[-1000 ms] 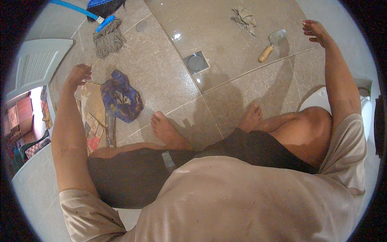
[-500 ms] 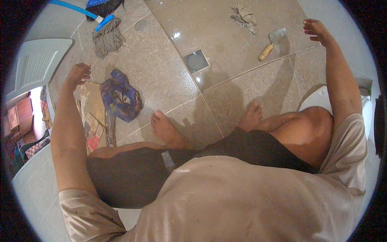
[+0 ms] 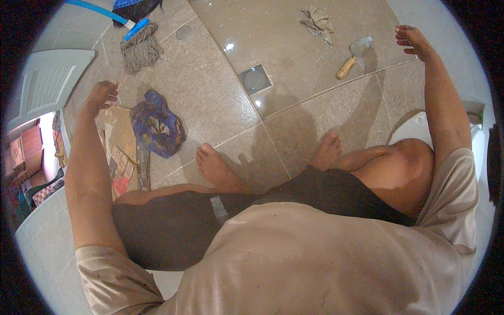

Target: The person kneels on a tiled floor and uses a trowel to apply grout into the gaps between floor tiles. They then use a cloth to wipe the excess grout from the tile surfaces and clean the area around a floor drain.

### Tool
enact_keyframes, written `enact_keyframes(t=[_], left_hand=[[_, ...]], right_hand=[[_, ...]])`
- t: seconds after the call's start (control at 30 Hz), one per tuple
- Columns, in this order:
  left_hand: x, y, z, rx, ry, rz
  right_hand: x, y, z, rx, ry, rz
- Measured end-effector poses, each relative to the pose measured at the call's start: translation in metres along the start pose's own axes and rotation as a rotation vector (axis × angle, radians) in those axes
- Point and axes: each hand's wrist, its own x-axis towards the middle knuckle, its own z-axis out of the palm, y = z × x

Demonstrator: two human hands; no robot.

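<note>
Both my arms are stretched forward and out to the sides. At the left, my left hand [image 3: 102,95] is held up with its fingers loosely apart and nothing in it. Close to it lie a worn wooden board [image 3: 118,126] and a crumpled, stained purple-blue cloth or bag [image 3: 157,125]. Far to the right, my right hand [image 3: 411,40] is empty, its fingers spread. The nearest thing to it is a trowel [image 3: 346,68] with a wooden handle, lying on the wet floor. Beyond the trowel is a crumpled grey-beige rag [image 3: 318,23].
A square floor drain [image 3: 255,79] sits in the wet tiled section, and a small round one [image 3: 184,32] lies farther left. At the far left are a mop [image 3: 140,50] with a blue handle and a louvred white door [image 3: 50,86]. A white rounded fixture [image 3: 415,128] stands beside my right knee.
My left hand has shifted very slightly. The right hand and the things on the floor look the same.
</note>
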Motion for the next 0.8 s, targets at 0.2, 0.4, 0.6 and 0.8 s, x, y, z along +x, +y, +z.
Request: enact_keyframes(t=[0.2, 0.4, 0.6, 0.8], left_hand=[[-0.001, 0.000, -0.002, 0.011, 0.010, 0.039], [-0.007, 0.005, -0.001, -0.009, 0.006, 0.016], [-0.002, 0.008, 0.001, 0.011, 0.005, -0.004], [-0.005, 0.003, -0.004, 0.024, 0.003, -0.008]], right_hand=[[0.003, 0.004, -0.003, 0.002, -0.019, 0.003], [0.005, 0.005, 0.005, 0.003, -0.039, -0.010], [0.014, 0.009, -0.006, 0.007, -0.039, -0.033], [0.012, 0.004, 0.008, -0.009, -0.001, -0.039]])
